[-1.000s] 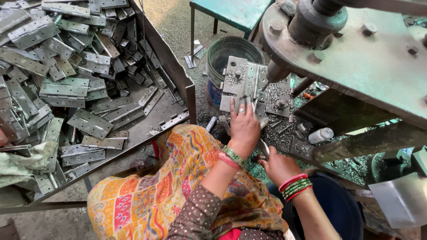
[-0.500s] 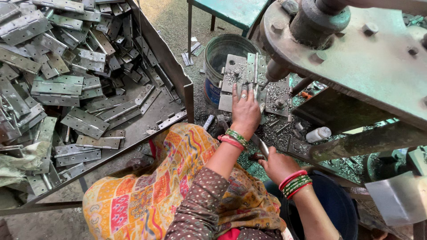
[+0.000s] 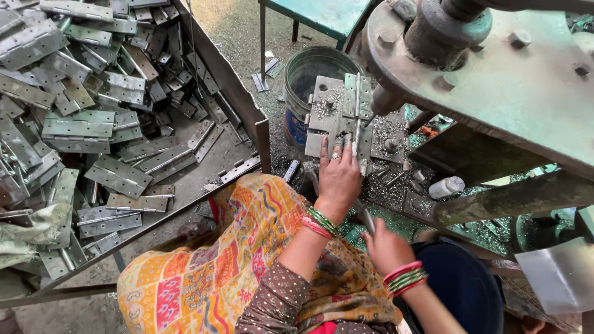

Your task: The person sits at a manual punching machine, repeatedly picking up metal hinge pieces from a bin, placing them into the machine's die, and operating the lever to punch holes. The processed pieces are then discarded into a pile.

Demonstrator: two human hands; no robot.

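Fingers [image 3: 337, 147] of left hand [image 3: 338, 179] spread flat on hinge [image 3: 346, 114], long axis pointing away; right hand [image 3: 385, 246] curled around a half-hidden metal handle [image 3: 363, 214]

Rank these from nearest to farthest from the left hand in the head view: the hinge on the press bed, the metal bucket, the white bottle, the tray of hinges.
1. Hinge on the press bed: under the fingertips of the left hand.
2. Metal bucket: just beyond, up and left.
3. White bottle: off to the right.
4. Tray of hinges: its heap lies far left.

Bucket and bottle are nearly level.
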